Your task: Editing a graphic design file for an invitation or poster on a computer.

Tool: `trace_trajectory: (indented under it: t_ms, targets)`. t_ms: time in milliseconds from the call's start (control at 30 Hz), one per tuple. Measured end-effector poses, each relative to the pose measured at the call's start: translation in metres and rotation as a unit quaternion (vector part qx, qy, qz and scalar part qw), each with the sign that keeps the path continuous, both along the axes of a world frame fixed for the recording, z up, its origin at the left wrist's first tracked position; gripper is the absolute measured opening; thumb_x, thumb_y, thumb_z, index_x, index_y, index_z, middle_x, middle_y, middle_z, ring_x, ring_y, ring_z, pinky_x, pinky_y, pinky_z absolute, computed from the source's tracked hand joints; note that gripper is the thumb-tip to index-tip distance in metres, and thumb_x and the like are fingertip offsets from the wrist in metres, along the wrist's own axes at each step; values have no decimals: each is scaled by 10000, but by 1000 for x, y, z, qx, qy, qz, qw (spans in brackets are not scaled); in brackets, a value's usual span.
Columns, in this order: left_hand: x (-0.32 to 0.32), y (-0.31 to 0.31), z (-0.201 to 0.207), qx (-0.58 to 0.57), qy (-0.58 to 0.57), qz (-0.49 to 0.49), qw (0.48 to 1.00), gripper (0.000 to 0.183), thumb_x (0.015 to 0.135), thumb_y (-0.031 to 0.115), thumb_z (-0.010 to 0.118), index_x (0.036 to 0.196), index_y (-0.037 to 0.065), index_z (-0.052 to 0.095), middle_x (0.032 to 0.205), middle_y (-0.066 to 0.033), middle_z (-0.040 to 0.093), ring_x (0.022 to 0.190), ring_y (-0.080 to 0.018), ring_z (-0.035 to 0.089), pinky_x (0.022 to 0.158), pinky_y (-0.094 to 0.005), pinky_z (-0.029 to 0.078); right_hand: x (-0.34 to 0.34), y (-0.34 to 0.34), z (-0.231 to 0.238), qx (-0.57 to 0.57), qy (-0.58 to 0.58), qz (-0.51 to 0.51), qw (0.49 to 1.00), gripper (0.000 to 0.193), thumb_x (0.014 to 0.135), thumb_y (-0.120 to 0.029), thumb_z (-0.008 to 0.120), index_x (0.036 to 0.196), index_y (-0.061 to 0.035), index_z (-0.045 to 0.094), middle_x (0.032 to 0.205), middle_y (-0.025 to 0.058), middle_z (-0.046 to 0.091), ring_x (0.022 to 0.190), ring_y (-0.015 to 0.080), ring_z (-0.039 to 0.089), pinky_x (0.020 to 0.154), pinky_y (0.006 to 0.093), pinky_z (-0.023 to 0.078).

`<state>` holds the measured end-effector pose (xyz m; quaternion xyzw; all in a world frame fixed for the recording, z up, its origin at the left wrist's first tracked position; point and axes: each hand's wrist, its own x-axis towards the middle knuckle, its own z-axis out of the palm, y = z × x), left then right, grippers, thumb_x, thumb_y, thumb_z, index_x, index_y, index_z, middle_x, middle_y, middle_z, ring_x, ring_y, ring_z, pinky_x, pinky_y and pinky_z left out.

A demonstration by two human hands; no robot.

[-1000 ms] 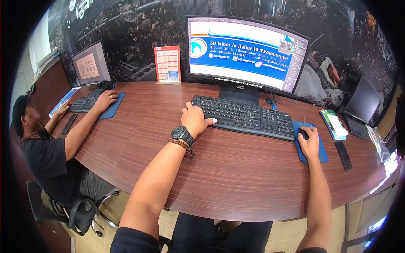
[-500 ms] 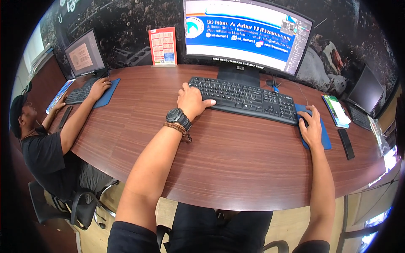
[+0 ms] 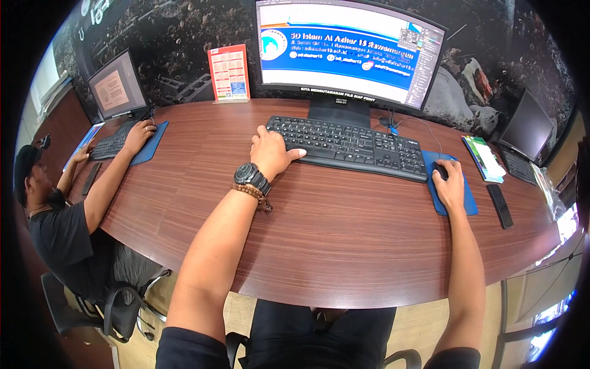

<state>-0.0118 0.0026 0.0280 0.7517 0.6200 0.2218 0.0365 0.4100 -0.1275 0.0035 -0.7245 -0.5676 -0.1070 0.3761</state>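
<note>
My left hand (image 3: 269, 154) rests at the left end of a black keyboard (image 3: 344, 142), fingers on the keys and thumb stretched out along its near edge. A dark watch (image 3: 251, 176) and a beaded bracelet (image 3: 249, 191) circle that wrist. My right hand (image 3: 450, 189) is curved over a black computer mouse (image 3: 440, 170), partly hidden under the fingers, on a blue mouse pad (image 3: 469, 200). Behind the keyboard stands a wide monitor (image 3: 344, 49) showing a blue and white banner layout with a round logo.
A red and white desk calendar (image 3: 229, 72) stands left of the monitor. On the right lie a black phone (image 3: 499, 206), booklets (image 3: 483, 158) and a second monitor (image 3: 527, 126). At far left, a co-worker (image 3: 58, 230) in dark clothes uses another keyboard (image 3: 112, 142).
The banner on the screen has shifted upward, with more white below it. My right fingers have settled closer round the mouse. My left hand stays on the keyboard; the view has shifted slightly.
</note>
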Motion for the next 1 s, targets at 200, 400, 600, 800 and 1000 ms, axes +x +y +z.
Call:
trace_trajectory:
  t_ms: [200, 400, 600, 800, 1000]
  targets:
    - [1, -3, 6, -24, 4, 8, 1000, 780, 751, 532, 817, 1116, -132, 635, 1255, -270, 499, 1119, -435, 559, 939, -484, 511, 3, 2, -2, 3, 4, 3, 1000, 315, 819, -185, 669, 1104, -53, 696, 1166, 187, 593, 1111, 371, 590, 973, 436, 473]
    - [1, -4, 2, 2, -21, 22, 1000, 864, 735, 502, 844, 1201, -142, 507, 1235, -255, 491, 1137, -433, 546, 935, -490, 512, 1, 1, -1, 9, 8, 16, 1000, 329, 815, -192, 675, 1117, -64, 696, 1153, 172, 598, 1103, 361, 590, 968, 431, 471]
    - [3, -3, 1, 0, -22, 19, 1000, 858, 731, 498, 849, 1196, -132, 498, 1224, -251, 494, 1137, -422, 545, 936, -490, 511, 2, 1, 0, 1, 10, 10, 1000, 332, 816, -197, 671, 1120, -66, 698, 1156, 172, 596, 1116, 356, 586, 976, 426, 469]
    - [-1, 0, -1, 3, -18, 4, 1000, 897, 754, 543, 816, 1201, -154, 471, 1236, -299, 486, 1129, -486, 544, 924, -513, 513, 1, 1, -1, -2, 10, 2, 1000, 326, 817, -197, 664, 1114, -67, 701, 1163, 168, 594, 1124, 354, 584, 985, 424, 465]
    - [-1, 1, -3, 4, -16, 2, 1000, 897, 756, 546, 813, 1199, -156, 473, 1231, -299, 486, 1132, -482, 540, 928, -513, 509, 2, 1, 0, -2, 8, 7, 1000, 313, 810, -193, 666, 1093, -66, 704, 1157, 162, 596, 1116, 355, 584, 986, 424, 464]
